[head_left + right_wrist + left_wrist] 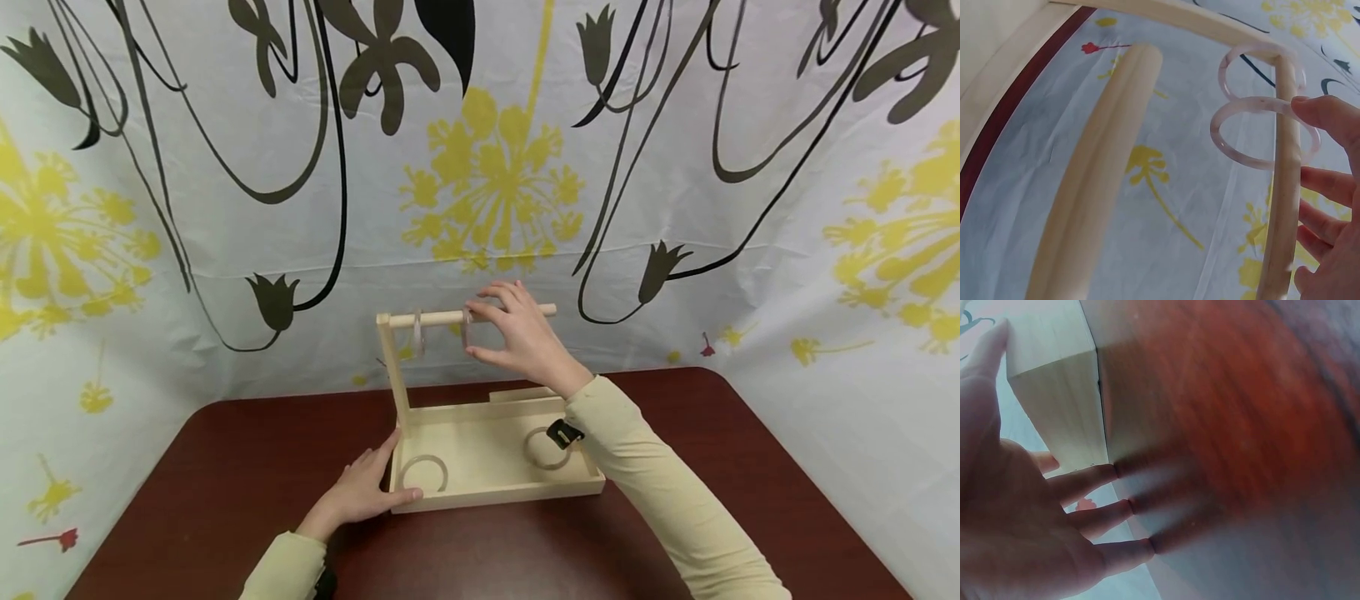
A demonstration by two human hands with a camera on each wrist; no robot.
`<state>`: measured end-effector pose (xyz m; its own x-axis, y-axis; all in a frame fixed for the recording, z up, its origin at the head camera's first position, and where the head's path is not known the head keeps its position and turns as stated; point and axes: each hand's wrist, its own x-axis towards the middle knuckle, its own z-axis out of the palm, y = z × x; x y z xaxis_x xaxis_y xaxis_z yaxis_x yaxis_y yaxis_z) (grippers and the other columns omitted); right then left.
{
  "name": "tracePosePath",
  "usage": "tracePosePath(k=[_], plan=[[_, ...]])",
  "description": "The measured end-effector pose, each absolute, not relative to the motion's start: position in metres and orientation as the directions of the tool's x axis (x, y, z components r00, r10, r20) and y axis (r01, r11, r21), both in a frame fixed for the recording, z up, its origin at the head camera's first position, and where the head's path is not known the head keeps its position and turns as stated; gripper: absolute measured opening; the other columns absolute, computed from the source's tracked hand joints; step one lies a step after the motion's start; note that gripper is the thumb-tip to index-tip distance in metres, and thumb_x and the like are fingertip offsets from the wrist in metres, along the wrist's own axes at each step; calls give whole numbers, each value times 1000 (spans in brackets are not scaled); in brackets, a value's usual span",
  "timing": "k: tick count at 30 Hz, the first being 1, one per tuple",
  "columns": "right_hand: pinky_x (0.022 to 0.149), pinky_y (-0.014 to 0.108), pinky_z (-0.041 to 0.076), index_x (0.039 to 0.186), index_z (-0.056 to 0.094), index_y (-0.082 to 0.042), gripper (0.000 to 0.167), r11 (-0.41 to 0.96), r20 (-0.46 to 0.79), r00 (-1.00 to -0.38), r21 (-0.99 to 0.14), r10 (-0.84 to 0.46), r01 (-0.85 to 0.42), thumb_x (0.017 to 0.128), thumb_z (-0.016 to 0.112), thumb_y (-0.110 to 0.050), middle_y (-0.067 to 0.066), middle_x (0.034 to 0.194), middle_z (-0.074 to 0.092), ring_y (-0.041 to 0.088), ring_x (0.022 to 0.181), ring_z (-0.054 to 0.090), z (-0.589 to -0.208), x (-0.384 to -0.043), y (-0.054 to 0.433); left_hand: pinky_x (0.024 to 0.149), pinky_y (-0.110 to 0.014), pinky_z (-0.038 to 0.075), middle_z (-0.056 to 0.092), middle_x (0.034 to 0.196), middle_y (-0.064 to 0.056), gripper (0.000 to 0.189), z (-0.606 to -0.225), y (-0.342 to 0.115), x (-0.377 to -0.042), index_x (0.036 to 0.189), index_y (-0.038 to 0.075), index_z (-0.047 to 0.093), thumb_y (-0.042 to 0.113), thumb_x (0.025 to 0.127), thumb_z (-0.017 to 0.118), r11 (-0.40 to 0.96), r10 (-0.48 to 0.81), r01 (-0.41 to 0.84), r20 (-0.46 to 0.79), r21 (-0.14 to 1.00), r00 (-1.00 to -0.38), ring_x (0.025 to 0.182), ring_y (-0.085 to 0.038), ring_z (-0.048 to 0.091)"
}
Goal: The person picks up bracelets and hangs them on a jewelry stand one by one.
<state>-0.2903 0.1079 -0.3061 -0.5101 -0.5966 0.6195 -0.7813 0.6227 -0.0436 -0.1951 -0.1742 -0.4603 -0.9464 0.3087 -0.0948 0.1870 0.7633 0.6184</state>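
Note:
A pale wooden stand has a tray as its base, an upright post at the left and a horizontal rod on top. Two pale, translucent bangles hang on that rod. My right hand pinches the right bangle at its edge with thumb and finger, its other fingers beside the rod. Nearer the post hangs the other bangle, untouched. My left hand rests at the tray's front left corner, thumb on the front rim; in the left wrist view its straight fingers touch the table.
Inside the tray lie two more bangles, a left bangle and a right bangle partly behind the right wrist. A second wooden bar shows behind the tray, its right part hidden by the arm. Patterned cloth hangs behind the table.

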Motion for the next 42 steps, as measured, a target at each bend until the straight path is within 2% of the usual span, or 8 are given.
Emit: tracePosePath(k=[17,32,39,42], plan=[[112,52,18,128,62,-7,56,623,619,-523,-69,-586,-779,82,79,-33,14,130,52,30,128,40,-308,-289,88,97,-75,16,33,147,-30,102,-460,-175,-196,154,2,19,49,82,74,757,318,194,-93,624,-944,133,-56,24],[113,50,16,133,59,-6,61,632,599,-550,-93,-582,-769,82,79,-34,14,131,51,30,126,42,-309,-289,85,96,-76,17,34,146,-30,101,-459,-173,-194,153,1,20,47,81,75,757,310,196,-77,624,-948,132,-57,26],[113,47,19,133,57,-3,63,567,658,-497,-128,-565,-814,81,80,-30,15,129,52,29,124,44,-313,-287,90,97,-76,17,34,146,-30,101,-459,-173,-196,154,2,20,46,82,75,760,310,191,-88,622,-947,132,-56,25],[110,44,26,134,57,-3,61,527,696,-467,-148,-545,-837,82,80,-27,14,129,52,28,125,43,-315,-284,94,96,-76,17,34,146,-31,102,-458,-173,-197,154,2,20,47,81,76,761,307,190,-87,620,-948,132,-57,26]])
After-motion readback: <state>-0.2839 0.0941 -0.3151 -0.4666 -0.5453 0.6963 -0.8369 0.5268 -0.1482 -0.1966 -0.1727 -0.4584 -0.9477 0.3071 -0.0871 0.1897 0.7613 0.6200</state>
